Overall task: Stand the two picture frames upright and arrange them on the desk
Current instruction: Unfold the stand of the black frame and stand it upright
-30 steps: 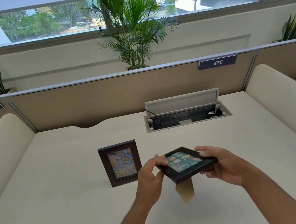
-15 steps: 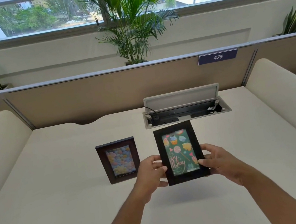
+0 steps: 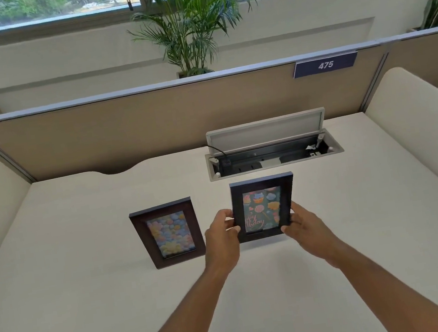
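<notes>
Two picture frames: balloon frame (image 3: pixel 169 233), birthday frame (image 3: pixel 263 207); two hands; three plants; one cable box (image 3: pixel 272 148)

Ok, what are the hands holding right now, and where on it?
The green birthday frame, upright, gripped by both hands: left hand on its lower left edge, right hand on its lower right edge.

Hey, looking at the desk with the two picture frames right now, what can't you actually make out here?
Head view only:
- Green frame: whether its base touches the desk; the left hand and right hand cover the lower corners.
- Both frames' back stands: hidden behind the frames, including the pastel frame.
- Green frame's lettering: partly covered by the left thumb, blurred.
- Cable box: sockets too small and dark.
</notes>
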Tool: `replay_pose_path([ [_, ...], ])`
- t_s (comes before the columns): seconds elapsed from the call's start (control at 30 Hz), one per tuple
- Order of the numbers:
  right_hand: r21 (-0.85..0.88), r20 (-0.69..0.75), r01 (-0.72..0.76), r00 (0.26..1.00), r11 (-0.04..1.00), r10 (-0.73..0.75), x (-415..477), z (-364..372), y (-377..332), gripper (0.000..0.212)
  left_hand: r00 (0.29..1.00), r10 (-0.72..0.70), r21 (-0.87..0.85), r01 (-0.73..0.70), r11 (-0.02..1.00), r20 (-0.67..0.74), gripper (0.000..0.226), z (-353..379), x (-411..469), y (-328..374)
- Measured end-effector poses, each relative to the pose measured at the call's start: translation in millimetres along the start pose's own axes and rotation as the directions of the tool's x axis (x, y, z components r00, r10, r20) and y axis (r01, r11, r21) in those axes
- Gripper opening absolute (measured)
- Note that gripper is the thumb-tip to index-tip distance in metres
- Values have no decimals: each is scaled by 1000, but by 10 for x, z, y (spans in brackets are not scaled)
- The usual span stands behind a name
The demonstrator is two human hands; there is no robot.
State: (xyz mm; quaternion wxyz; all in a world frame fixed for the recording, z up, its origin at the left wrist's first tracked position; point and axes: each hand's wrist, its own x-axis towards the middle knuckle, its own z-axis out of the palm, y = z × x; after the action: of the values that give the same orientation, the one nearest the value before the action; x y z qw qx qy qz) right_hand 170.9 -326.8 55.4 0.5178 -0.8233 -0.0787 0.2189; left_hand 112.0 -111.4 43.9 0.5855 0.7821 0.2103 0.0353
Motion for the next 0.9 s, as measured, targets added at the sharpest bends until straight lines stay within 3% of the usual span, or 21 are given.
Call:
replay_pose_path([
  [0.33, -20, -16, -18, 1000, 1000, 17, 216, 96, 31, 66, 999, 38, 111, -34, 993, -36, 31, 57, 243, -184],
  [0.9, 1, -24, -77, 997, 997, 77, 264, 172, 127, 66, 1000, -3, 48, 4, 999, -25, 26, 103, 307, -405],
])
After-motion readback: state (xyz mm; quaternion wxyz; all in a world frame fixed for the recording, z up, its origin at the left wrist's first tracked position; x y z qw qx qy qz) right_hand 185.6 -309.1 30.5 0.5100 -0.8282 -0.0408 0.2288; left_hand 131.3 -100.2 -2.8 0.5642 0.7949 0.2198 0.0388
